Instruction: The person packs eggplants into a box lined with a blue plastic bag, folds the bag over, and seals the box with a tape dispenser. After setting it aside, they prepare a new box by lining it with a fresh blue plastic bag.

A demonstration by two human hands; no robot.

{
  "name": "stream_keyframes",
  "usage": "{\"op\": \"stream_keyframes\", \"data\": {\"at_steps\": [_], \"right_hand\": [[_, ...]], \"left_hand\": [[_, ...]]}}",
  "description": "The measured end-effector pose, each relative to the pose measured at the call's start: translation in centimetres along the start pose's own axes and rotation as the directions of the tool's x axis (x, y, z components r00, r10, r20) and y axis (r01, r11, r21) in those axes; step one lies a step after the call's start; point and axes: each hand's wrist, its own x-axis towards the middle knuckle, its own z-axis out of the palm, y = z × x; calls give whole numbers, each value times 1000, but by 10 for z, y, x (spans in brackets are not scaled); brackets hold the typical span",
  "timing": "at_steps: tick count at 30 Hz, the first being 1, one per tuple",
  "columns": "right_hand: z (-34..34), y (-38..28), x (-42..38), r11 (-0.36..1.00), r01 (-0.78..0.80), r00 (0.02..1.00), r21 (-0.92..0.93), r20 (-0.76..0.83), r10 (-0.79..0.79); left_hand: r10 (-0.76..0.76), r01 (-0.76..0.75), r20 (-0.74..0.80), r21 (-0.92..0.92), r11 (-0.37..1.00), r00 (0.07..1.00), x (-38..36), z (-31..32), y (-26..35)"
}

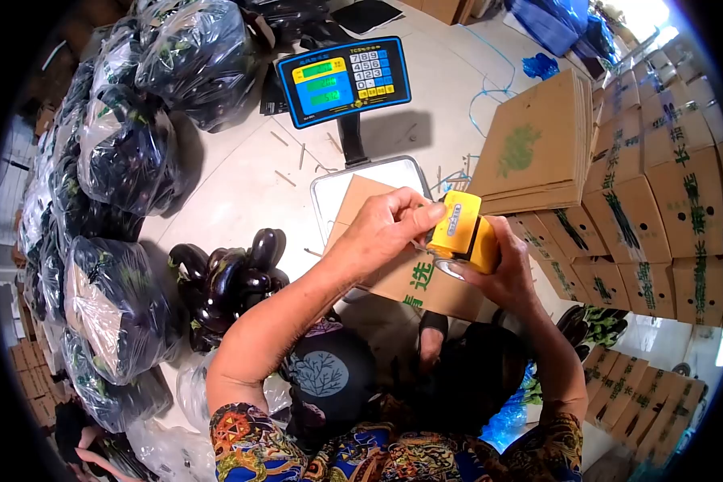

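Observation:
A boxy yellow-and-black handheld device (458, 225) with a small printed label is up in front of me; its exact kind does not show clearly. My right hand (506, 265) is closed around its right side and underside. At its left edge, the thumb and fingers of my left hand (398, 221) pinch together on the device. Below both hands, a brown cardboard box (432, 287) with green printed characters rests on the platform of a scale (327, 197). Behind it stands the scale's display (341, 80), with lit green readouts and a keypad.
Clear bags of eggplants (128, 153) line the left side. Loose eggplants (229, 277) lie on the floor near my left forearm. On the right, flattened cardboard sheets (530, 140) lean by stacked cartons (627, 217). Blue strapping (478, 108) trails across the floor. A person's arm (92, 450) shows at lower left.

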Motion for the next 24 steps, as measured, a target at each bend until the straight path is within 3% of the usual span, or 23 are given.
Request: {"op": "stream_keyframes", "data": {"at_steps": [1,4,7,11,16,19,24], "right_hand": [[2,-4,3,1000,21,1000,-17,-1,-21],[7,-10,10,997,55,998,-61,9,-54],[8,-14,15,991,38,997,-128,74,-29],[15,-18,18,986,-4,991,-164,130,25],[22,-29,22,973,-27,982,-231,174,69],[29,-29,22,963,-9,982,-268,180,59],[35,-44,29,920,44,961,-390,270,68]], "left_hand": [[-37,37,-16,-18,999,999,-1,-2,-1],[-17,18,6,-397,918,1000,-6,-12,-14],[-96,87,0,-422,903,995,-10,-19,-14],[47,-63,-106,-152,986,993,-10,-21,-30],[89,-108,-216,-81,991,972,-14,-25,-45],[31,-84,-170,-315,946,985,-11,-27,-64],[69,-128,-267,-210,969,961,-13,-39,-76]]}}
